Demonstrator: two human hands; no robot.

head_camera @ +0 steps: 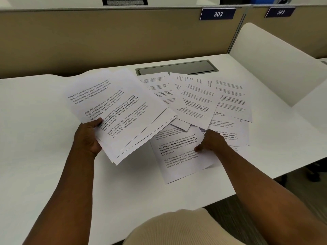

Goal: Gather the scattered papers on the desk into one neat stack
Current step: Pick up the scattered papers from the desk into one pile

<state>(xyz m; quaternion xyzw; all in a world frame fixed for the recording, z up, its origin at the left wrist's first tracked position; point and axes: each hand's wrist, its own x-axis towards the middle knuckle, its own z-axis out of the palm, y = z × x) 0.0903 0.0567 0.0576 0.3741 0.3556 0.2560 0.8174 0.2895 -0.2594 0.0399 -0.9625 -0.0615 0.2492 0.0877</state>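
My left hand (pixel 88 137) grips a loose bundle of several printed sheets (pixel 120 110), lifted above the white desk (pixel 44 121) and fanned at its lower edge. My right hand (pixel 211 141) rests fingers-down on a printed sheet (pixel 178 156) that lies flat near the desk's front edge, thumb and fingers pinching at its right side. Beyond that hand, several more printed sheets (pixel 212 99) lie scattered and overlapping across the right half of the desk.
A grey cable hatch (pixel 177 67) is set into the desk behind the papers. A beige partition (pixel 106 38) with number plates 303 and 302 closes the back. A white side divider (pixel 276 55) stands at the right. The desk's front edge runs diagonally at the lower right.
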